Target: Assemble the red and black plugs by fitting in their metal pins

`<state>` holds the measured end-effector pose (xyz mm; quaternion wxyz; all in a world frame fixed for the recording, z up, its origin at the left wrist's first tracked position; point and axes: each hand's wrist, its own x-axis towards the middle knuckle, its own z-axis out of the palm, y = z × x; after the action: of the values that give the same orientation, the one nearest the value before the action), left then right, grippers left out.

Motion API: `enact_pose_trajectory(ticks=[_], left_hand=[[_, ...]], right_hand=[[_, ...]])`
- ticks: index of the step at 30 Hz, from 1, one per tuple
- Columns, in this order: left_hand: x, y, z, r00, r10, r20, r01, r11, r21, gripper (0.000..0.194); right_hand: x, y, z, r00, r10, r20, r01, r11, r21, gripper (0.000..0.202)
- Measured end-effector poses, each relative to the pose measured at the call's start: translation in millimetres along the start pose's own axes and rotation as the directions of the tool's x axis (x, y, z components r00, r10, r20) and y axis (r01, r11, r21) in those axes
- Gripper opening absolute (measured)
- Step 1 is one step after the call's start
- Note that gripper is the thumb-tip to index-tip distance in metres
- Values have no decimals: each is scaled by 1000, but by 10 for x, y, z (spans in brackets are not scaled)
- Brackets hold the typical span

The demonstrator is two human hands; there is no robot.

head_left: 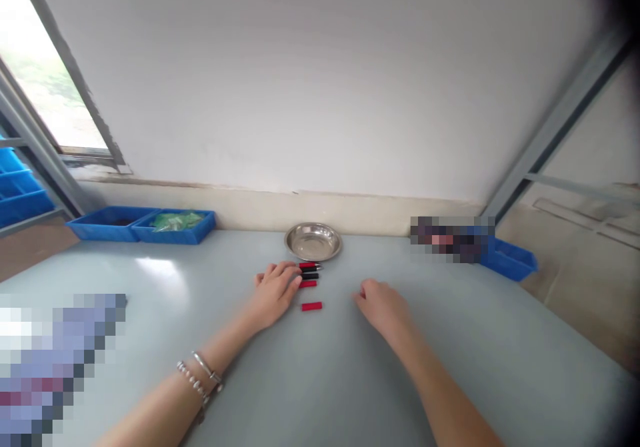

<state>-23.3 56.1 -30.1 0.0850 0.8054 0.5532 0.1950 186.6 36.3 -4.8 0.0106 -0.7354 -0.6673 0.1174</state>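
My left hand (274, 295), with a bracelet on the wrist, lies on the table with fingers stretched out and slightly apart. Its fingertips and thumb meet the left ends of a small row of pen-like pieces: a red piece (307, 264), a black piece with a silvery tip (310, 270), a black tube (311, 276) and a short red tube (309, 284). Closer to me, apart from the row, lies another red tube (312, 306). To the right, my right hand (384, 307) rests with curled fingers; whatever they may hold is hidden.
Behind the pieces, against the wall, stands a round steel dish (313, 241). Blue bins (173, 235) sit at the back left, one holding green plastic-wrapped stuff. Another blue bin (510, 260) is at the right edge. Blurred-out patches cover items at far left and back right.
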Motion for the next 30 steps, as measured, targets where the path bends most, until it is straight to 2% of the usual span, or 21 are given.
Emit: enact_pose_trajectory(ticks=[2, 5, 9, 13, 20, 26, 30], left_hand=[[17, -25, 31, 1000, 0, 10, 0, 1000, -20, 33], [12, -35, 46, 1000, -4, 14, 4, 999, -39, 34], [-1, -25, 18, 999, -18, 30, 19, 998, -54, 34], [5, -13, -20, 999, -18, 50, 20, 998, -54, 36], [-4, 9, 12, 1000, 15, 15, -14, 999, -48, 25], [-16, 28, 36, 998, 61, 10, -60, 998, -23, 26], [-2, 6, 62, 999, 42, -21, -42, 999, 20, 19]], right_hand=[[-3, -12, 3, 999, -37, -4, 37, 999, 32, 22], [-20, -42, 12, 986, -163, 20, 159, 979, 127, 21], [-94, -108, 23, 929, -366, 57, 338, 901, 273, 19], [-166, -167, 60, 871, -480, 104, 422, 840, 341, 15], [-179, -194, 132, 840, -537, 81, 484, 808, 336, 12], [-212, -218, 105, 841, -540, 32, 502, 800, 330, 13], [-208, -230, 114, 851, -523, 39, 490, 819, 298, 11]])
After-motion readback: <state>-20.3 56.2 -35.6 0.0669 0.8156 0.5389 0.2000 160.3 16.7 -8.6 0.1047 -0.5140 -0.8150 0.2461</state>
